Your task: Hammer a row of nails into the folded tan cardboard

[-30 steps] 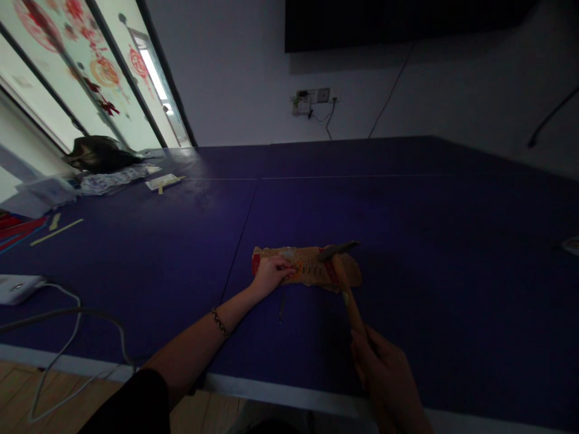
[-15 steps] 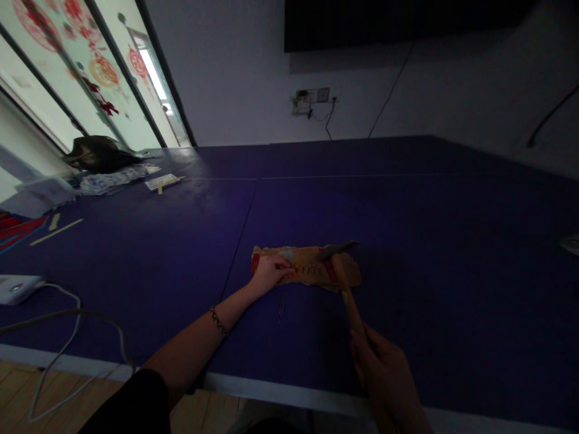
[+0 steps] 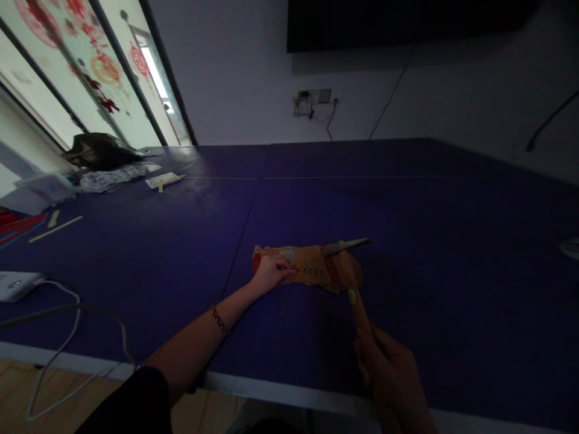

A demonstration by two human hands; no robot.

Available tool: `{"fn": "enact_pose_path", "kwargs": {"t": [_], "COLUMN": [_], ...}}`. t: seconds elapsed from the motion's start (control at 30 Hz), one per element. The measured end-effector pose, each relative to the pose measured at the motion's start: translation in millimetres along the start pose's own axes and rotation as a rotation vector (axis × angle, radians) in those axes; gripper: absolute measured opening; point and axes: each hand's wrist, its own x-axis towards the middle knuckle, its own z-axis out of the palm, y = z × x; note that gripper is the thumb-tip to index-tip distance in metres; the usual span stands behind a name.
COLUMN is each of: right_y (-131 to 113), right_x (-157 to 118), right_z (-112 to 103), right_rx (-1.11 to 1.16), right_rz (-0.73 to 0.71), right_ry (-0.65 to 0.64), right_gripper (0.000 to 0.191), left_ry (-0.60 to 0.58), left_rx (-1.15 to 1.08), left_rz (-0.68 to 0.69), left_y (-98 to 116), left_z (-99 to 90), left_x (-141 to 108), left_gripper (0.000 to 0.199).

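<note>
A brown board (image 3: 316, 265), cardboard-like with red bands, lies flat on the purple table. Several thin nails (image 3: 310, 270) stand in a row along it. At the left end of that row, my left hand (image 3: 272, 271) rests on the board with its fingertips pinched on a nail, which they mostly hide. My right hand (image 3: 389, 367) is wrapped round the wooden handle of a hammer (image 3: 357, 307). The hammer's dark head is raised over the board's right part, to the right of the nails. Loose nails (image 3: 283, 305) lie on the table just in front of the board.
The purple table (image 3: 181, 241) has its near edge close to me. At left are a white power strip (image 3: 20, 286) with cables, yellow strips (image 3: 55, 229), red items, papers and a dark bag (image 3: 99, 150). Wall sockets (image 3: 316, 99) and a black screen (image 3: 398, 24) are behind.
The hammer has shifted to the right and its head is tilted differently, with my right hand moving slightly right too. My left hand keeps its place on the board.
</note>
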Motion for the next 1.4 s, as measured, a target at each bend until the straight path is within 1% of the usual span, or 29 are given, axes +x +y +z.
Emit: {"fn": "enact_pose_path", "kwargs": {"t": [0.13,0.2,0.23,0.33,0.4,0.5,0.53,0.7,0.87,0.97,1.03,1.1,1.13,1.23,1.3,1.4], "right_y": [-16.0,-29.0,-35.5,-50.4,-54.2,-54.0,-53.5,-51.8,-49.4,-51.9,-53.0,-51.6,-49.9,-43.8,-41.9,-43.3], "right_x": [-8.9,-18.8,-24.2,-36.5,-38.9,-37.3,-36.9,-38.3,-36.4,-40.6,-43.2,-42.5,-40.9,-36.5,-37.9,-45.0], "right_z": [-3.9,-3.2,-1.9,3.9,7.7,10.6,10.5,9.8,15.4,14.5,13.0,14.1,16.0,25.0,29.3,29.8], "right_rx": [-0.006,-0.014,-0.032,-0.172,-0.295,-0.43,-0.454,-0.498,-0.659,-0.655,-0.625,-0.631,-0.649,-0.706,-0.703,-0.658], "right_rz": [-0.022,-0.025,-0.042,-0.147,-0.2,-0.233,-0.255,-0.39,-0.499,-0.498,-0.489,-0.53,-0.556,-0.595,-0.603,-0.627], "right_ry": [0.004,-0.015,0.012,0.007,-0.041,-0.15,-0.161,-0.068,-0.036,0.004,-0.024,-0.054,-0.047,0.056,0.078,0.092], "right_gripper": [0.049,0.049,0.047,0.041,0.042,0.045,0.045,0.049,0.05,0.055,0.056,0.055,0.055,0.06,0.063,0.06], "left_ry": [0.004,0.004,0.004,0.004,0.0,-0.007,-0.01,-0.018,-0.015,-0.017,-0.02,-0.021,-0.02,-0.013,-0.01,-0.019], "left_rx": [0.012,0.016,0.018,0.025,0.033,0.045,0.048,0.058,0.09,0.105,0.114,0.123,0.128,0.144,0.149,0.143], "left_rz": [0.011,0.014,0.014,0.016,0.019,0.022,0.022,0.015,0.009,0.009,0.011,0.011,0.008,-0.005,-0.009,-0.003], "left_y": [0.6,0.3,0.0,-0.7,-0.8,-0.4,-0.3,-0.4,-0.9,-0.6,-0.4,-0.5,-0.7,-1.8,-2.3,-2.2], "left_z": [1.1,1.6,1.9,2.5,2.6,2.6,2.7,3.6,3.8,3.4,3.0,3.0,3.2,4.1,4.4,3.8], "left_x": [1.7,2.3,2.4,2.7,2.8,3.0,3.1,4.2,5.6,5.5,5.4,5.6,5.8,6.5,6.4,5.8], "left_gripper": [0.019,0.018,0.018,0.016,0.016,0.018,0.017,0.016,0.014,0.012,0.012,0.012,0.011,0.011,0.012,0.01]}}
